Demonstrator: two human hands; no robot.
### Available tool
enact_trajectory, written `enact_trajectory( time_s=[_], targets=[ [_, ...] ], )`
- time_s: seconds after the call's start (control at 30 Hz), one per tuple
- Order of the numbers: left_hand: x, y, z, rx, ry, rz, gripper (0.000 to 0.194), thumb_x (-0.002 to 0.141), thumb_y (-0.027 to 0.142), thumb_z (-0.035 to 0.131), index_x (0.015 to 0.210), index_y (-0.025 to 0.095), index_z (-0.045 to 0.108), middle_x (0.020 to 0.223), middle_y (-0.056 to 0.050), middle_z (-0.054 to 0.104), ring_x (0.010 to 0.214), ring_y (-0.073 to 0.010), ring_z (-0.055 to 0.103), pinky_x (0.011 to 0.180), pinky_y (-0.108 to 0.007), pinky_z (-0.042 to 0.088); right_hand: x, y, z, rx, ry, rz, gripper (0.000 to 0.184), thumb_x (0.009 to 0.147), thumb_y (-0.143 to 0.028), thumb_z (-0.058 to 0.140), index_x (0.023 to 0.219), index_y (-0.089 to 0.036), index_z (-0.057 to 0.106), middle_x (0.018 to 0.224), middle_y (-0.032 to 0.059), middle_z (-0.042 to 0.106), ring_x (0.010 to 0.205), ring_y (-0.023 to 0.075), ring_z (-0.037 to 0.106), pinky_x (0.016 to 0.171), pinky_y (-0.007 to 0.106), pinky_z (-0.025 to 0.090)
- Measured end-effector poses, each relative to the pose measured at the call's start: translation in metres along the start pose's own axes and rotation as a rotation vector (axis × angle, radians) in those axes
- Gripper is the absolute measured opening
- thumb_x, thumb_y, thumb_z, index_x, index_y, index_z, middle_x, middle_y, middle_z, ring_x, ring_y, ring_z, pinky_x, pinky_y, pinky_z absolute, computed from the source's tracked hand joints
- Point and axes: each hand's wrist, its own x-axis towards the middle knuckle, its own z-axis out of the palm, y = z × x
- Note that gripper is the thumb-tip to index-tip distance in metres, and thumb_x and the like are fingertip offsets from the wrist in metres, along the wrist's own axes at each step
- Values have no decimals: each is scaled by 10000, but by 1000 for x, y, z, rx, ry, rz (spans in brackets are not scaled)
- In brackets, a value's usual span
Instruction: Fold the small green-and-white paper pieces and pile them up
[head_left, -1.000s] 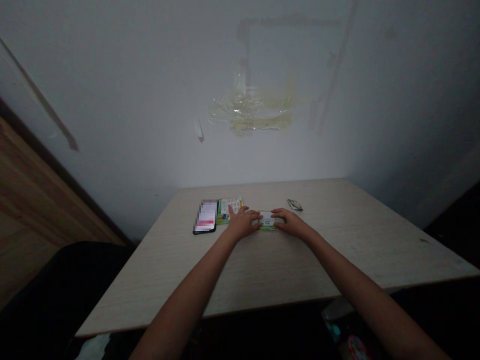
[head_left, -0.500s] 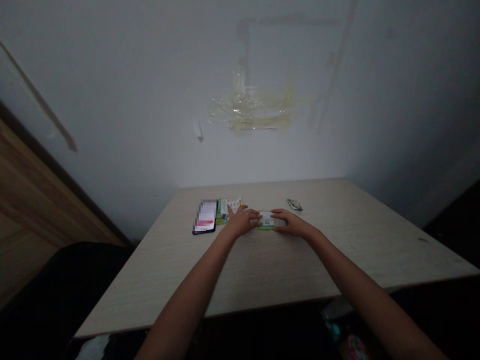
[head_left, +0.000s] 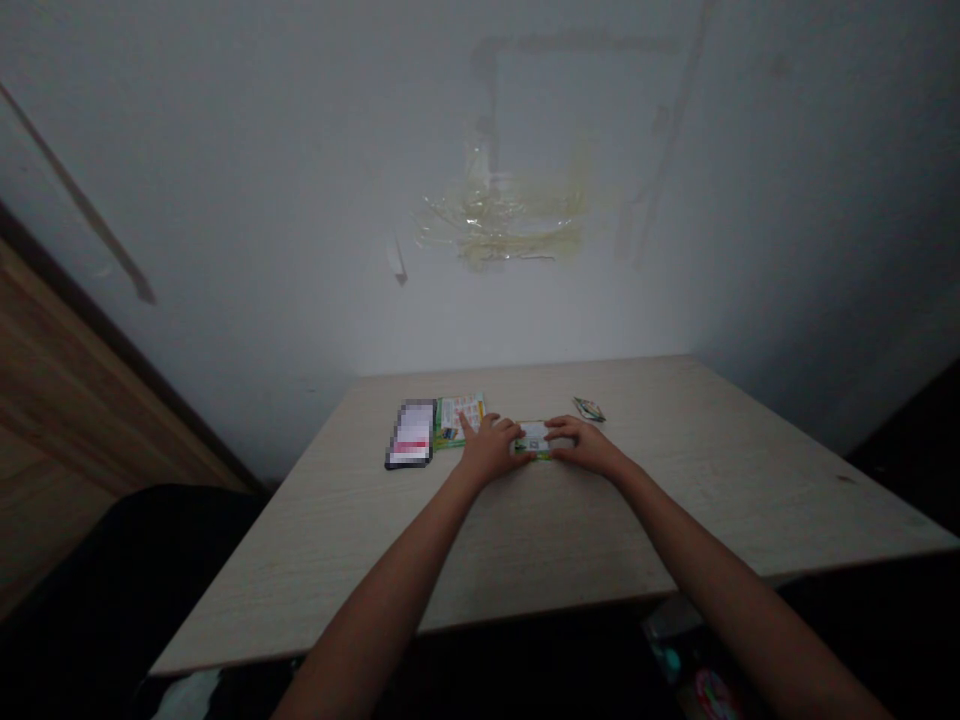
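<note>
A small green-and-white printed paper [head_left: 535, 441] with a dark square mark, perhaps a code, lies on the table between my hands. My left hand [head_left: 491, 448] grips its left side, the thumb at the near edge and the fingers bent over the far part. On the other side, my right hand [head_left: 589, 446] grips the right end with thumb and curled fingers. Both hands cover the paper's ends. Just left of my left hand lies a green-and-white printed leaflet [head_left: 461, 408], partly hidden by that hand.
A phone [head_left: 411, 434] with a lit, blurred screen lies left of the leaflet. Behind my right hand is a small colourful folded piece [head_left: 589, 409]. The pale wooden table [head_left: 540, 540] meets a wall [head_left: 525, 320] bearing old yellowed tape [head_left: 517, 235].
My left hand has shifted slightly right, its thumb now further along the paper's near edge. My right hand has barely moved. The phone and leaflet are unmoved.
</note>
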Motion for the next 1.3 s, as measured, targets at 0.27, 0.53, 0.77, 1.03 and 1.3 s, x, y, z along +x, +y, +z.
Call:
enact_trajectory(
  time_s=[0.27, 0.53, 0.77, 1.03, 1.3],
  targets=[
    [-3, -3, 7, -24, 22, 26, 470, 855, 647, 503, 1288, 468, 544, 1328, 4, 586, 1334, -355, 342, 998, -825, -79, 0, -2, 1, -29, 69, 82, 128, 812, -275, 674, 839, -185, 761, 1218, 113, 637, 1056, 215, 620, 994, 395, 458],
    [-5, -3, 6, -21, -1, -3, 464, 855, 651, 501, 1289, 495, 541, 1399, 16, 531, 1367, -357, 301, 1032, -800, -63, 6, 5, 8, -204, 106, 95, 215, 881, -291, 602, 964, -180, 766, 1247, 137, 622, 1141, 251, 576, 1050, 427, 407],
    [-4, -4, 9, -18, 0, -32, 474, 837, 687, 490, 1273, 512, 551, 1451, 19, 477, 1384, -374, 281, 1019, -809, -54, 12, 5, 13, -342, 111, 73, 279, 921, -277, 531, 1088, -196, 739, 1217, 135, 632, 1137, 247, 570, 1043, 395, 411],
    [-4, -3, 7, -23, -25, -56, 502, 830, 720, 457, 1284, 521, 535, 1498, 9, 420, 1413, -386, 233, 1009, -818, -25, 17, 0, 15, -406, 102, 66, 297, 922, -225, 508, 1132, -179, 713, 1137, 137, 627, 1096, 240, 555, 1025, 372, 400],
    [-5, -2, 10, -4, -15, -39, 486, 853, 689, 453, 1300, 512, 525, 1521, 56, 406, 1419, -376, 239, 1038, -798, -33, 16, 4, 18, -434, 133, 43, 311, 915, -217, 504, 1157, -171, 693, 1108, 120, 629, 1073, 222, 556, 1017, 354, 415]
  ],
)
